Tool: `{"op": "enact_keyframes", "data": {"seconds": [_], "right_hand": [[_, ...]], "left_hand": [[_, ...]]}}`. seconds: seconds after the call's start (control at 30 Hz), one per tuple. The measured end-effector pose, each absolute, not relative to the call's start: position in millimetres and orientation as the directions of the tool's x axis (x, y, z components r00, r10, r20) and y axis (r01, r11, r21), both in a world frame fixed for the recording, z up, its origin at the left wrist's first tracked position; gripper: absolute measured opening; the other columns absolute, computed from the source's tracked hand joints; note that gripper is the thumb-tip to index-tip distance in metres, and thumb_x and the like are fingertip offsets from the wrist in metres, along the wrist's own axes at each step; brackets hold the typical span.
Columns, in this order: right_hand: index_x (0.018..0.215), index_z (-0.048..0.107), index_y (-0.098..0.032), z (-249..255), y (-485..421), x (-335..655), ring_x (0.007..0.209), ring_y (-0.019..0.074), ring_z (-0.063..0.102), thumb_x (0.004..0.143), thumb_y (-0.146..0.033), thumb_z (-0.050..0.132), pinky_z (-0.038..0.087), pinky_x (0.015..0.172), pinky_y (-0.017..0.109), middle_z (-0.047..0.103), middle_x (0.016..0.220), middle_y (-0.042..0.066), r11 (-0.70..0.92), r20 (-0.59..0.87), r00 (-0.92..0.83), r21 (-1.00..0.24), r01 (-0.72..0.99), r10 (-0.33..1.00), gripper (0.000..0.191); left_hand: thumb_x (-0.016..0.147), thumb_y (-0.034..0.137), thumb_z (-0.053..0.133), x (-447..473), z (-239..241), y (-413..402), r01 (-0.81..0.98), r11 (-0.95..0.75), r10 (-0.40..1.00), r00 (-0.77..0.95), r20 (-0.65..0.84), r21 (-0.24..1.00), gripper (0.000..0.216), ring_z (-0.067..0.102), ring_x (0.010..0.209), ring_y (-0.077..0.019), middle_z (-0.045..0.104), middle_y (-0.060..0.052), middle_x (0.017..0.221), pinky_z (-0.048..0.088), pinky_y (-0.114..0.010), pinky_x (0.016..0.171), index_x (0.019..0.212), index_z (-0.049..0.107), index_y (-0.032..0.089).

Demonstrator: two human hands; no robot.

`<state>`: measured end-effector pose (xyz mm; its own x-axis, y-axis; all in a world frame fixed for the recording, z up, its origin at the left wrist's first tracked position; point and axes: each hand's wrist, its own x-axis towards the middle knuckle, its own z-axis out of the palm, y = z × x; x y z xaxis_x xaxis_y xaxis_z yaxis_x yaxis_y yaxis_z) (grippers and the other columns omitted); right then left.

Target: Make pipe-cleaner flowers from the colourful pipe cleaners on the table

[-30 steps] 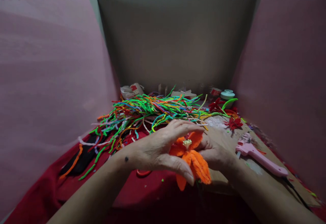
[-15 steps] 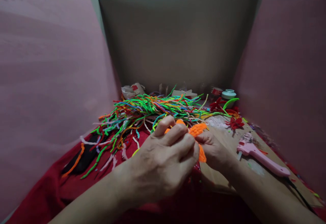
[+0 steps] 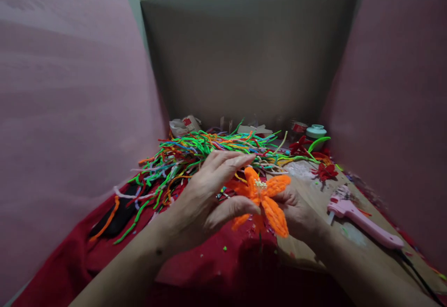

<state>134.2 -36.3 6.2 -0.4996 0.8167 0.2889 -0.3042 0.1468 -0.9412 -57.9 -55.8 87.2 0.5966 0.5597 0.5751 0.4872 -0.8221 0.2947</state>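
An orange pipe-cleaner flower [image 3: 262, 195] with a pale stamen centre is held up between both hands over the red cloth [image 3: 104, 246]. My left hand [image 3: 206, 195] has its fingers stretched out over the flower's left petals, with the thumb under a petal. My right hand [image 3: 300, 214] is behind and below the flower, fingers curled round its base; most of those fingers are hidden by the petals.
A heap of coloured pipe cleaners [image 3: 209, 153] lies behind the hands. A pink glue gun [image 3: 363, 223] rests on the cardboard [image 3: 331, 251] at right. Red finished flowers [image 3: 324, 172] and a small white-lidded jar [image 3: 316, 131] stand at the back right. Cardboard and pink walls enclose the space.
My left hand was closed over the petals half a second ago; now its fingers have spread and the flower's face shows again, turned toward me.
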Motion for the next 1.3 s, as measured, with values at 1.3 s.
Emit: {"op": "enact_keyframes", "data": {"seconds": [1.3], "right_hand": [[0.083, 0.075, -0.029, 7, -30, 132, 0.067, 0.0142, 0.058, 0.072, -0.024, 0.069, 0.044, 0.069, 0.028, 0.07, 0.075, -0.002, 0.321, 0.38, -0.229, -0.911, -0.257, 0.896, 0.014]], "left_hand": [[0.084, 0.008, 0.042, -49, 43, -53, 0.539, -0.731, 0.06, 0.66, 0.749, -0.418, 0.025, 0.05, 0.08, -0.0208, 0.062, -0.013, 0.087, 0.044, -0.04, 0.073, 0.103, 0.058, 0.004]]}}
